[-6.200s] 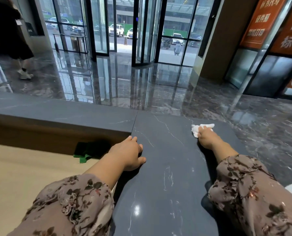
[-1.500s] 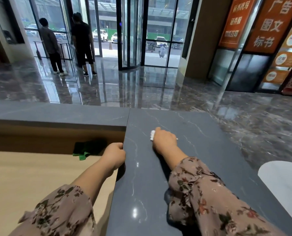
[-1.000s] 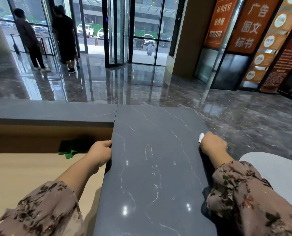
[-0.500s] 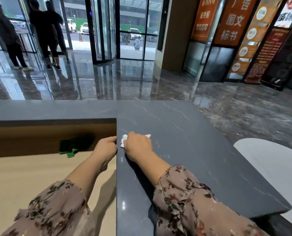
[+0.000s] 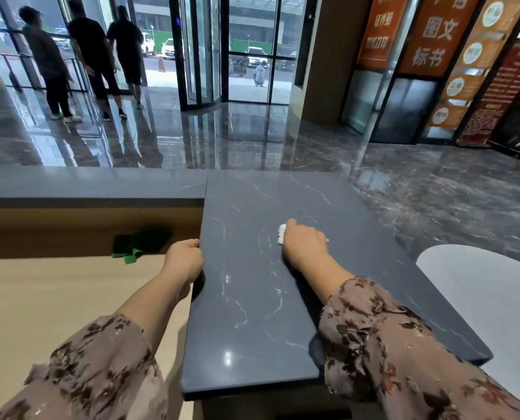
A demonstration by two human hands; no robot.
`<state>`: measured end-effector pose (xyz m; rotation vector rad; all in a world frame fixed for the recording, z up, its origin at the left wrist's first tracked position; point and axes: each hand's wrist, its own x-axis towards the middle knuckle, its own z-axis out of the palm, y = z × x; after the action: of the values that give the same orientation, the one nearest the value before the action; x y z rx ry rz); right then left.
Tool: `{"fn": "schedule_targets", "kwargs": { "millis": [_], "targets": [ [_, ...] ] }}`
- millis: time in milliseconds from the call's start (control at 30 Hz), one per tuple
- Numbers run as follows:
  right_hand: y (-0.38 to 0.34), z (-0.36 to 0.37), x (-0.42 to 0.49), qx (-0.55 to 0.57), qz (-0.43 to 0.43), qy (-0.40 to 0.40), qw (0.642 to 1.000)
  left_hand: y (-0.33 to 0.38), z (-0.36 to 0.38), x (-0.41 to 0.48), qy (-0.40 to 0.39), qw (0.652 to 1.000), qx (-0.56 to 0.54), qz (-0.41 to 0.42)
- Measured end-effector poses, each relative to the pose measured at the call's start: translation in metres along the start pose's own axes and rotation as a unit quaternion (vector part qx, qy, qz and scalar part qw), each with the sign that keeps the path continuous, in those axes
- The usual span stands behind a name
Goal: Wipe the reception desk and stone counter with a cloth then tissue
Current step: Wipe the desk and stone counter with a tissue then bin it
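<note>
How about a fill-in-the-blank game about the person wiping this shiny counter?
1. The right hand holds a white ____ against the stone counter.
2. The left hand grips the counter's ____.
3. The cloth lying on the lower desk is ____.
Missing words: tissue; edge; green.

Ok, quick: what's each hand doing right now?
The left hand grips the edge of the stone counter, fingers curled round it.
The right hand holds the white tissue, pressing it on the counter.
</note>
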<state>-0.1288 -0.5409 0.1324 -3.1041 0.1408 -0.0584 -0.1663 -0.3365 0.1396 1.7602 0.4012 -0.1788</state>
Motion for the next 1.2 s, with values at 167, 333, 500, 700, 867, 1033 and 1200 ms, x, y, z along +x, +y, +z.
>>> {"fn": "schedule_targets", "kwargs": {
  "millis": [167,333,500,700,867,1033,1200],
  "targets": [
    [0.098,-0.006,-0.015,0.013,0.118,-0.004,0.993,-0.005,0.004,-0.012,0.007,0.999,0.033,-0.008],
    [0.161,-0.012,-0.04,0.005,0.196,-0.001,0.981,-0.011,0.001,-0.025,0.014,0.998,0.053,-0.02],
    [0.173,-0.015,-0.053,0.025,0.246,-0.005,0.969,-0.014,0.002,-0.042,0.017,0.998,0.048,-0.021],
    [0.114,-0.011,-0.055,0.057,0.213,0.001,0.975,-0.018,0.002,-0.056,0.006,0.999,0.021,-0.023],
    [0.026,-0.001,-0.053,0.098,0.132,-0.002,0.986,-0.02,-0.001,-0.067,-0.002,1.0,-0.014,-0.015],
    [-0.061,0.005,-0.069,0.116,0.023,-0.015,0.993,-0.026,-0.005,-0.07,-0.009,1.0,-0.025,-0.009],
    [-0.113,0.005,-0.1,0.088,-0.104,-0.021,0.991,-0.029,-0.003,-0.084,0.013,1.0,-0.022,-0.004]
  ]
}}
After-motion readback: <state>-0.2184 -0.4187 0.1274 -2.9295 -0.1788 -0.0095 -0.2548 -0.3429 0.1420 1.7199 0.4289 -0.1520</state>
